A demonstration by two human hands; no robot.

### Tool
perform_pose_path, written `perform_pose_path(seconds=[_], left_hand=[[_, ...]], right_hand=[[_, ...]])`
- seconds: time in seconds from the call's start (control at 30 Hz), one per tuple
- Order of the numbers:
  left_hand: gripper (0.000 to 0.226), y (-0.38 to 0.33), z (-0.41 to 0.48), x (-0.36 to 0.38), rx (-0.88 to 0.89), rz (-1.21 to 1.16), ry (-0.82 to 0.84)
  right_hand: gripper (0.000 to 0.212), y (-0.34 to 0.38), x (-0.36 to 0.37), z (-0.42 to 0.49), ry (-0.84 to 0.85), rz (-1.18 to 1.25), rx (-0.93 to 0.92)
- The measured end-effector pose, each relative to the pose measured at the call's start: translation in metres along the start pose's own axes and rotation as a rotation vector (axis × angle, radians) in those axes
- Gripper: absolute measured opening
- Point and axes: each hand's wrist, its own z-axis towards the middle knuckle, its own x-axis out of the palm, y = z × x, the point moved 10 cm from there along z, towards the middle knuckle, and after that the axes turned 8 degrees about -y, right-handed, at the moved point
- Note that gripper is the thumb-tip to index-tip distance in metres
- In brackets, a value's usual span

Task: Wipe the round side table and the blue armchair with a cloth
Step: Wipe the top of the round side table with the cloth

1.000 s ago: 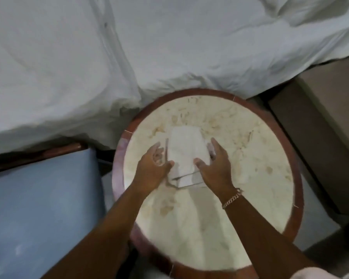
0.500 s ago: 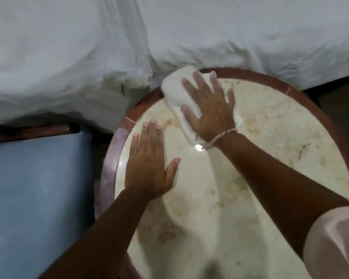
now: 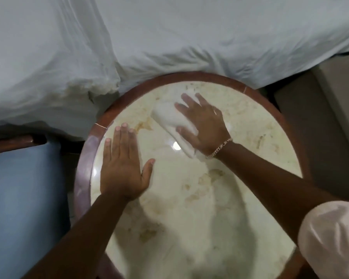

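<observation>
Step in hand: wiping the tabletop (image 3: 189, 208); armchair not started, by my read.

Nearest, the right arm's pale sleeve (image 3: 330, 238) sits bottom right, forearm crossing the marble toward the far side. The near half of the tabletop is bare, glossy, with brown veining that looks like the stone's own pattern, not dirt, though I can't be sure.

Left hand (image 3: 123, 168) lies flat and spread, palm down on the left part of the tabletop, just inside the wooden rim (image 3: 83, 168), holding nothing; it looks like a brace.

Further out, the right hand (image 3: 204, 125) presses flat with fingers splayed on the cloth (image 3: 169, 119), which is bunched under the palm on the far-left part of the tabletop, short of the rim. Bracelet (image 3: 220, 148) at the wrist. Hand is blurred, so it is mid-stroke.

Armchair (image 3: 24, 198) is at left, just beside the table. Bed sheet (image 3: 169, 37) lies beyond, touching the far rim.

Next move calls for sweeping the cloth across the right and near parts with steady pressure, keeping it clear of the sheet, then shifting to the armchair.

Versus half a second ago: the cloth and right hand have come off the far-left rim, inward and rightward. Left hand is planted as before. A second ago both hands were folding the cloth at centre.
</observation>
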Motion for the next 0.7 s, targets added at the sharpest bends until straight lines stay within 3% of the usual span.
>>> perform_pose_path(seconds=[0.03,0.1,0.13,0.17,0.23,0.27,0.3,0.37,0.4,0.5,0.53,0.6,0.63,0.67,0.7], left_hand=[[0.088,0.000,-0.001,0.000,0.007,0.012,0.000],[0.087,-0.002,0.001,-0.001,0.019,0.033,-0.007],[0.086,-0.003,0.004,-0.002,0.017,0.035,-0.025],[0.085,-0.006,0.008,-0.002,0.016,0.030,-0.040],[0.083,-0.010,0.013,-0.001,0.024,0.007,-0.047],[0.083,-0.010,0.012,-0.001,0.026,-0.004,-0.048],[0.083,-0.010,0.008,0.000,0.038,-0.012,-0.040],[0.083,-0.013,-0.008,0.000,0.079,-0.032,-0.004],[0.083,-0.014,-0.017,-0.001,0.095,-0.042,0.007],[0.083,-0.019,-0.034,0.000,0.139,-0.083,0.085],[0.082,-0.020,-0.039,-0.001,0.136,-0.101,0.117],[0.078,-0.020,-0.050,-0.002,0.130,-0.142,0.170],[0.076,-0.021,-0.056,-0.003,0.127,-0.168,0.194],[0.074,-0.023,-0.062,-0.004,0.121,-0.206,0.225],[0.073,-0.024,-0.070,-0.006,0.103,-0.264,0.259]], right_hand=[[0.060,-0.016,-0.007,-0.010,-0.037,0.022,0.064],[0.060,-0.089,-0.031,-0.056,-0.298,0.086,0.677],[0.061,-0.095,-0.041,-0.082,-0.383,0.005,0.873],[0.063,-0.082,-0.043,-0.090,-0.380,-0.044,0.868],[0.064,-0.027,-0.018,-0.089,-0.166,-0.036,0.304],[0.063,-0.014,-0.014,-0.101,-0.120,-0.083,0.145],[0.063,-0.025,-0.016,-0.115,-0.138,-0.064,0.235],[0.064,-0.068,-0.036,-0.173,-0.347,-0.060,0.792],[0.065,-0.060,-0.042,-0.195,-0.369,-0.111,0.882],[0.063,0.010,-0.018,-0.220,-0.154,-0.173,0.213],[0.061,0.009,-0.022,-0.238,-0.165,-0.168,0.254],[0.064,-0.017,-0.040,-0.303,-0.377,-0.163,0.826],[0.066,-0.006,-0.036,-0.336,-0.392,-0.179,1.014],[0.067,0.021,-0.027,-0.350,-0.328,-0.199,0.999],[0.068,0.055,-0.016,-0.352,-0.255,-0.206,0.858]])
